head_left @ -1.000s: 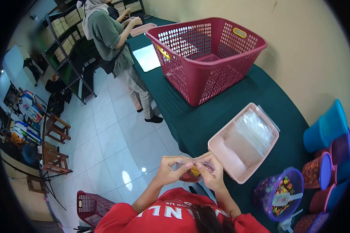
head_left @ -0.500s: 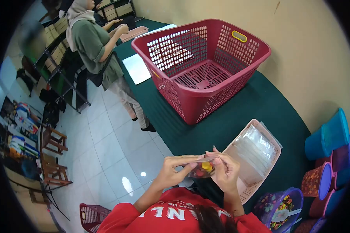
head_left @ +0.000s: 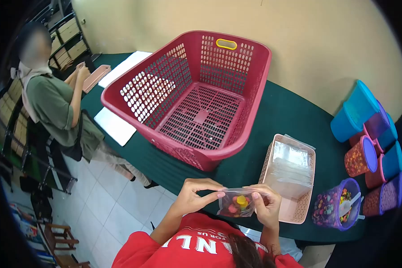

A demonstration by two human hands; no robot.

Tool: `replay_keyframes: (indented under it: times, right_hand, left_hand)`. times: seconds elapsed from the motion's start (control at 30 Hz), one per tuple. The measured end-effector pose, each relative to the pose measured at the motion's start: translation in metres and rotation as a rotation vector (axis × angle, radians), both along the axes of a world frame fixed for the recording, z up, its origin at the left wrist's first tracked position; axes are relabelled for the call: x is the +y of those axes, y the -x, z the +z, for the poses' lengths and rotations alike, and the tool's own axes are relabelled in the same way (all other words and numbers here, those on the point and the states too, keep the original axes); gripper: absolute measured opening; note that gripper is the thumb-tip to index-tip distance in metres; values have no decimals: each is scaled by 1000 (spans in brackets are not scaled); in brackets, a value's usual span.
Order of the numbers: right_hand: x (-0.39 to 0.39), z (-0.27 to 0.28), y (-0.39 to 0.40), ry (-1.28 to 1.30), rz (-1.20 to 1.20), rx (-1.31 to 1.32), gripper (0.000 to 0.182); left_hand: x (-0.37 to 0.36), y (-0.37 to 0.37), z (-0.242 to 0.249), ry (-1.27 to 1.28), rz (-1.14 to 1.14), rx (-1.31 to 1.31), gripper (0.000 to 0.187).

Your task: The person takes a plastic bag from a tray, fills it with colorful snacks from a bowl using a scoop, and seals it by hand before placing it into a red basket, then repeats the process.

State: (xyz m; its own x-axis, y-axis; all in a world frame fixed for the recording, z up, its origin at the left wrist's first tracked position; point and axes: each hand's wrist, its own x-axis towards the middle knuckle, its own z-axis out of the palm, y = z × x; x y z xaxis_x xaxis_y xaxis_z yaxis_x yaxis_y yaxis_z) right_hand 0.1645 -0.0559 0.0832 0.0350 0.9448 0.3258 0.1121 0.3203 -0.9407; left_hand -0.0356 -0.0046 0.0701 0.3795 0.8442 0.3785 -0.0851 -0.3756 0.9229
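A small clear plastic bag (head_left: 230,210) with yellow, red and pink pieces in its lower part hangs upright in front of my chest. My left hand (head_left: 196,195) pinches its top left corner between thumb and fingers. The top right edge is gripped by my right hand (head_left: 267,203). Just beyond my right hand lies a pink tray (head_left: 295,216), with a stack of flat clear bags (head_left: 292,167) in it. A large maroon basket (head_left: 201,154) stands on the table ahead, and no contents show inside.
A purple tub (head_left: 321,210) of colourful pieces with a white scoop (head_left: 349,204) stands at the right. Behind it are stacked blue, pink and purple containers (head_left: 362,154). White sheets (head_left: 114,126) lie left of the basket on the green table (head_left: 295,105). A person (head_left: 53,98) stands at the far left.
My view has turned, so the basket sits further left. The bag, tilted and partly covered by my fingers before, now hangs upright with its top edge stretched between my hands.
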Motion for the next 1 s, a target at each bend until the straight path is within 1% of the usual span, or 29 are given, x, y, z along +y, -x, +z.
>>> replay_keyframes:
  times: [0.07,0.1,0.17,0.2,0.27,0.33,0.4,0.43,0.5,0.57,0.63,0.67,0.7,0.77,0.8,0.87,0.9,0.97,1.0]
  right_hand:
    - [3,-2,17,7,-32,21,14]
    - [5,-6,24,-23,-42,38,13]
    - [5,-7,35,-84,-56,24,13]
    - [6,-7,41,-82,-84,25,13]
    - [6,-12,50,-166,-221,-53,13]
    - [4,-21,53,-148,-296,-41,12]
    - [2,-28,58,-134,-389,26,10]
    - [1,-26,61,-123,-410,26,10]
    - [1,-20,63,-164,-413,-63,9]
    - [0,-17,65,-169,-405,-88,9]
    - [-4,-19,64,-119,-381,-43,10]
    - [-5,-21,64,-122,-384,2,14]
    - [-7,-18,63,-128,-392,-4,14]
    - [-13,-12,60,-118,-447,-58,20]
    - [-17,-9,57,-126,-451,-64,20]
    - [-24,-6,49,-141,-506,-203,24]
    - [-27,-6,46,-146,-507,-208,24]
    - [-33,-8,38,-234,-524,-298,25]
    - [-36,-8,35,-237,-528,-317,25]
  left_hand:
    - [11,11,2,-39,-49,41,9]
    - [17,14,2,-53,-71,35,9]
    - [24,15,-2,-66,13,45,9]
    - [27,14,-4,-56,4,2,10]
    - [32,17,-5,-13,-78,2,9]
    - [34,18,-5,41,-159,4,9]
    - [37,16,1,54,-308,-27,12]
    - [37,14,5,65,-329,-25,12]
    - [38,11,13,-100,-320,104,14]
    - [39,11,-3,-113,-354,88,15]
    - [37,6,-6,-152,-274,97,12]
    - [35,3,-7,-158,-282,91,12]
    - [31,0,-7,-128,-290,70,12]
    - [26,-5,-6,-102,-301,45,12]
    - [24,-8,-5,-75,-337,44,12]
    - [20,-15,-5,-49,-366,54,14]
    - [17,-19,-5,-54,-367,49,14]
    - [10,-27,-4,61,-429,13,17]
    - [8,-30,-5,62,-431,13,17]
